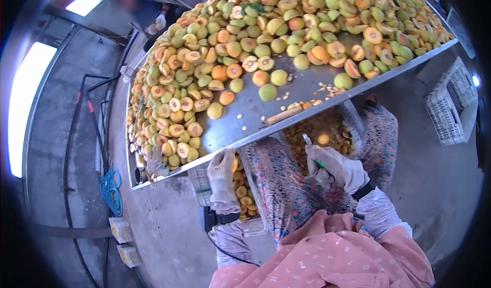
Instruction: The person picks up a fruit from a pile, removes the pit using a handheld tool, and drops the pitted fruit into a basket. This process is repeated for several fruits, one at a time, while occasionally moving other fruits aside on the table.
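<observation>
Left hand forward (gloved), right hand gripping tool

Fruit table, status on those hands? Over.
Right hand grips slim tool. Left hand at metal table edge, grip unclear. Stone fruit heaped, many halved. Tan stick, loose pits near edge.

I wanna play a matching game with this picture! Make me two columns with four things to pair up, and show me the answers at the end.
Things:
1. Left hand
2. Coil by the wall
3. Right hand
4. Letter-print top

Matches:
A. Holding a small tool
B. Pink
C. At the near edge of the metal table
D. Blue

Right pairs: 1-C, 2-D, 3-A, 4-B
</observation>
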Tool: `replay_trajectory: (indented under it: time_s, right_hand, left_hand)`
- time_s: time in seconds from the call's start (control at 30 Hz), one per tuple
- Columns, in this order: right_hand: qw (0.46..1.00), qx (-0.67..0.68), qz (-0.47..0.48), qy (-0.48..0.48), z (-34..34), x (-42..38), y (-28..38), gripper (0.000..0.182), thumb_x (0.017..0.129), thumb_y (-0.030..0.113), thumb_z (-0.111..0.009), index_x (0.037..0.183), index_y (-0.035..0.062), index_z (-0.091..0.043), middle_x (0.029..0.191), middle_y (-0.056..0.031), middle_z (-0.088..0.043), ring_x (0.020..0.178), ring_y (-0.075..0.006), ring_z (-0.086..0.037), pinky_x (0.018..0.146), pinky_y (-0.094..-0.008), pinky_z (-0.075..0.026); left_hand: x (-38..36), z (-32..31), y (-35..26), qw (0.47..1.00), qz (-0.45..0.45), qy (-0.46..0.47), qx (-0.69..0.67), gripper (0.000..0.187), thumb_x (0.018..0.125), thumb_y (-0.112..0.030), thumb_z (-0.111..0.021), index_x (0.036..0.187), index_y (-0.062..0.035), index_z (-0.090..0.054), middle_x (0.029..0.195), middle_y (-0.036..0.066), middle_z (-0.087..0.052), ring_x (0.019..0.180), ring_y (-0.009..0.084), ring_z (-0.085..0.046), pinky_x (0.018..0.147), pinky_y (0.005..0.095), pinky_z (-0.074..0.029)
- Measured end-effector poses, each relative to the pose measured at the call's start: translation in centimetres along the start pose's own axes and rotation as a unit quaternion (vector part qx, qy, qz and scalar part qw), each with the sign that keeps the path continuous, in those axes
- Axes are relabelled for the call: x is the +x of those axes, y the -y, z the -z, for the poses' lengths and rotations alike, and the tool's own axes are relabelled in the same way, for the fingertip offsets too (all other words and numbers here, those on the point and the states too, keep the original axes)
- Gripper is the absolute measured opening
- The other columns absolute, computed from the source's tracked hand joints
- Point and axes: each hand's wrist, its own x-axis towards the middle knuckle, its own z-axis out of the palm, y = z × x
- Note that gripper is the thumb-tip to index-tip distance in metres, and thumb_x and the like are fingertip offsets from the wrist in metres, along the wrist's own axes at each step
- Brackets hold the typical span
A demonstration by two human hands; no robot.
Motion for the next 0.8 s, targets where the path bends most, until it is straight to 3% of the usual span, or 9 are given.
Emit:
replay_trajectory:
  time_s: [0.1, 0.13, 0.2, 0.23, 0.33, 0.4, 0.53, 0.77, 0.8]
  right_hand:
    - [0.926, -0.316, -0.135, -0.158, 0.2, 3.8, 0.4, 0.047, 0.100, 0.044, -0.051, 0.082, 0.0018, -0.062, 0.058, -0.0084, -0.055, 0.049, -0.0261, -0.056, 0.051, -0.0387, -0.046]
    - [0.925, -0.320, -0.138, -0.152, 0.6, 4.4, -0.4, 0.047, 0.100, 0.044, -0.051, 0.082, 0.0018, -0.062, 0.058, -0.0084, -0.055, 0.049, -0.0261, -0.056, 0.051, -0.0387, -0.046]
    - [0.813, -0.504, 0.217, -0.192, 2.0, 4.6, -2.3, 0.045, 0.097, 0.043, -0.055, 0.092, -0.0003, -0.063, 0.071, -0.0197, -0.064, 0.067, -0.0397, -0.063, 0.063, -0.0477, -0.049]
    - [0.813, -0.505, 0.217, -0.192, 2.2, 4.8, -2.2, 0.045, 0.097, 0.043, -0.055, 0.092, -0.0003, -0.063, 0.071, -0.0197, -0.064, 0.067, -0.0397, -0.063, 0.063, -0.0477, -0.049]
    - [0.879, -0.431, -0.071, -0.193, 0.8, 4.2, 0.8, 0.044, 0.098, 0.042, -0.052, 0.101, -0.0015, -0.061, 0.086, -0.0277, -0.065, 0.092, -0.0475, -0.062, 0.077, -0.0512, -0.049]
    - [0.871, -0.449, -0.068, -0.185, 0.9, 3.7, -0.6, 0.042, 0.099, 0.041, -0.051, 0.101, 0.0000, -0.061, 0.090, -0.0261, -0.065, 0.094, -0.0461, -0.062, 0.077, -0.0507, -0.050]
    - [0.883, -0.450, -0.006, -0.131, -0.7, 3.4, -0.4, 0.029, 0.100, 0.033, -0.053, 0.103, 0.0055, -0.062, 0.092, -0.0217, -0.062, 0.090, -0.0425, -0.063, 0.075, -0.0501, -0.050]
    - [0.863, -0.465, 0.172, -0.096, -3.7, 3.4, -0.2, 0.014, 0.096, 0.018, -0.059, 0.106, 0.0082, -0.062, 0.091, -0.0171, -0.058, 0.080, -0.0370, -0.063, 0.070, -0.0460, -0.051]
    - [0.852, -0.472, 0.202, -0.101, -4.1, 2.3, 0.4, 0.015, 0.095, 0.015, -0.059, 0.108, 0.0078, -0.062, 0.090, -0.0164, -0.057, 0.080, -0.0360, -0.063, 0.069, -0.0455, -0.052]
  left_hand:
    - [3.7, 4.8, 0.6, 0.971, -0.121, -0.054, 0.201, 0.042, 0.089, -0.012, -0.068, 0.128, 0.0013, -0.059, 0.125, 0.011, -0.063, 0.109, 0.0180, -0.060, 0.095, 0.0300, -0.048]
    - [3.8, 3.5, -1.7, 0.985, -0.097, -0.046, 0.138, 0.047, 0.089, -0.013, -0.068, 0.132, 0.0005, -0.056, 0.127, 0.013, -0.062, 0.114, 0.0200, -0.058, 0.098, 0.0297, -0.046]
    - [6.6, 0.7, -4.1, 0.991, -0.087, -0.022, 0.102, 0.057, 0.088, -0.018, -0.069, 0.139, -0.0008, -0.051, 0.133, 0.017, -0.057, 0.123, 0.0255, -0.055, 0.103, 0.0315, -0.044]
    - [9.3, -0.4, -4.0, 0.986, -0.104, -0.002, 0.132, 0.062, 0.087, -0.023, -0.070, 0.142, -0.0014, -0.048, 0.138, 0.020, -0.054, 0.126, 0.0289, -0.054, 0.105, 0.0334, -0.044]
    - [16.9, -3.8, -2.2, 0.919, -0.106, -0.018, 0.378, 0.077, 0.079, -0.038, -0.077, 0.145, -0.0106, -0.047, 0.147, 0.025, -0.040, 0.129, 0.0377, -0.050, 0.107, 0.0404, -0.044]
    - [17.7, -6.4, -2.8, 0.872, -0.059, -0.051, 0.484, 0.073, 0.074, -0.043, -0.080, 0.138, -0.0223, -0.054, 0.140, 0.026, -0.045, 0.124, 0.0380, -0.054, 0.100, 0.0441, -0.049]
    - [18.1, -6.5, -2.3, 0.839, -0.143, -0.023, 0.525, 0.052, 0.073, -0.035, -0.080, 0.118, -0.0169, -0.059, 0.121, 0.019, -0.062, 0.104, 0.0396, -0.065, 0.088, 0.0454, -0.054]
    - [16.9, -5.1, -0.4, 0.841, -0.134, 0.008, 0.523, 0.066, 0.071, -0.038, -0.084, 0.128, -0.0170, -0.057, 0.111, 0.021, -0.066, 0.101, 0.0377, -0.067, 0.085, 0.0457, -0.057]
    - [16.6, -4.8, -1.0, 0.854, -0.119, 0.066, 0.502, 0.060, 0.083, -0.038, -0.076, 0.132, -0.0119, -0.054, 0.119, 0.019, -0.065, 0.104, 0.0345, -0.066, 0.086, 0.0433, -0.057]
